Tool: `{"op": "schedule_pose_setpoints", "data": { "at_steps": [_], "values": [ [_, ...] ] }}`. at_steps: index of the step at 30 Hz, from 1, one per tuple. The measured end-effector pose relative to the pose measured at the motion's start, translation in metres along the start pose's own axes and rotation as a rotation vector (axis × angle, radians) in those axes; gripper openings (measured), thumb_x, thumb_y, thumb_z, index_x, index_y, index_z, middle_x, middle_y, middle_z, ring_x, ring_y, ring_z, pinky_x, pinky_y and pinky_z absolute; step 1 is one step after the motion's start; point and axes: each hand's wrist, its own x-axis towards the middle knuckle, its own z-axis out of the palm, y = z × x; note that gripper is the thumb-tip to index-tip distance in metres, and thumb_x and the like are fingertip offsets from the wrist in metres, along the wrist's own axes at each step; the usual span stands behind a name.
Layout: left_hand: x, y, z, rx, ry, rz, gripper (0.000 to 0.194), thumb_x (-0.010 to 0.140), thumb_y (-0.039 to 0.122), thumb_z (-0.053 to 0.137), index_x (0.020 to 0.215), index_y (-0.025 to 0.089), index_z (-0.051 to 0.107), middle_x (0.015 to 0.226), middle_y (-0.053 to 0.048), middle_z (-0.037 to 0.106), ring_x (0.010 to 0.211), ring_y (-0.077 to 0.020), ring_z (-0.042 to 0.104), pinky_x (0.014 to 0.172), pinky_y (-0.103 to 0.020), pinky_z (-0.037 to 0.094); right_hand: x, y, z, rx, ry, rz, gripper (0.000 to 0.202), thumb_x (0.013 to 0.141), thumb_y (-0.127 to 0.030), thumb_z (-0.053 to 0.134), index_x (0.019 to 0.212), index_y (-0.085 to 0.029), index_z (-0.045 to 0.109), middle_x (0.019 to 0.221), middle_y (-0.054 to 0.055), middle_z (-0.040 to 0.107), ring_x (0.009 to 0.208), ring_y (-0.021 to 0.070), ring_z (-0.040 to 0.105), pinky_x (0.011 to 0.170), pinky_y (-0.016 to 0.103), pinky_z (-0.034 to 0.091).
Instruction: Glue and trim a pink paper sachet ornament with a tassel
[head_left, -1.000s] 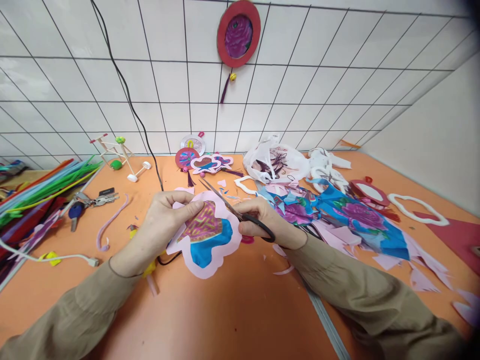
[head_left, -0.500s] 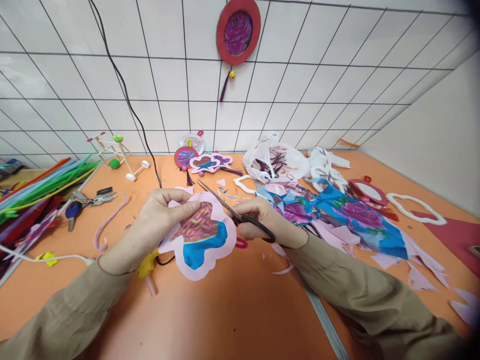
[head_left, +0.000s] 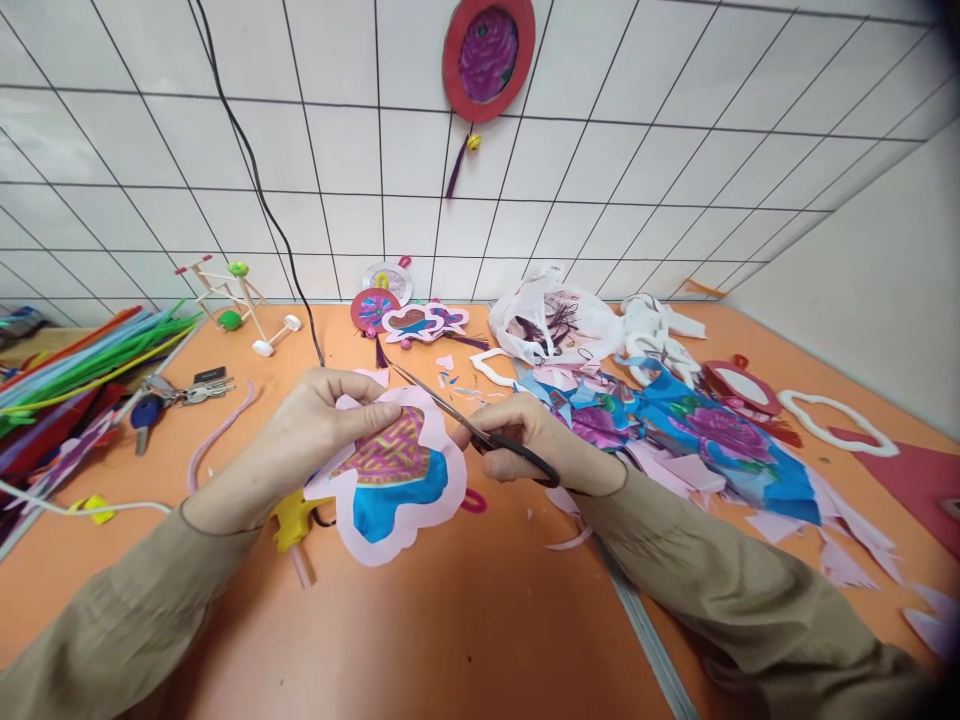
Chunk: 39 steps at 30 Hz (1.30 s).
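Observation:
Between thumb and fingers, my left hand (head_left: 334,415) pinches the upper left edge of a scalloped paper cutout (head_left: 409,495). The cutout has a pale pink border around a blue, purple and gold patterned centre. My right hand (head_left: 529,440) is closed on black-handled scissors (head_left: 480,437), whose blades point up and left, close to the cutout's upper right edge. Beneath the cutout's right side shows a bright pink loop (head_left: 472,500). A yellow glue gun (head_left: 291,520) lies partly hidden behind the cutout and my left wrist.
Pink paper scraps and blue floral fabric (head_left: 724,430) spread at the right. Behind them sits a white plastic bag (head_left: 555,315). Finished-looking ornaments (head_left: 375,310) lie near the tiled wall. Keys (head_left: 199,392) and colourful pipe cleaners (head_left: 97,365) are at the left.
The cutout has tilted and shifted slightly left, leaving a wider gap to my right hand. The whole view has moved a little. Both hands keep their holds.

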Motion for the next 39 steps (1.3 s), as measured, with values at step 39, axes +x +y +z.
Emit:
{"op": "schedule_pose_setpoints", "data": {
  "at_steps": [39],
  "values": [
    [0.008, 0.0, -0.016, 0.347, -0.087, 0.057, 0.027, 0.062, 0.046, 0.076, 0.06, 0.019, 0.075, 0.049, -0.004, 0.063, 0.041, -0.0133, 0.053, 0.036, -0.02, 0.037, -0.005, 0.0, -0.016, -0.274, -0.133, 0.05, 0.043, 0.073, -0.051, 0.071, 0.082, -0.009, 0.069, 0.055, -0.003, 0.045, 0.05, 0.0071, 0.035, 0.045, 0.023, 0.026]
  ]
}}
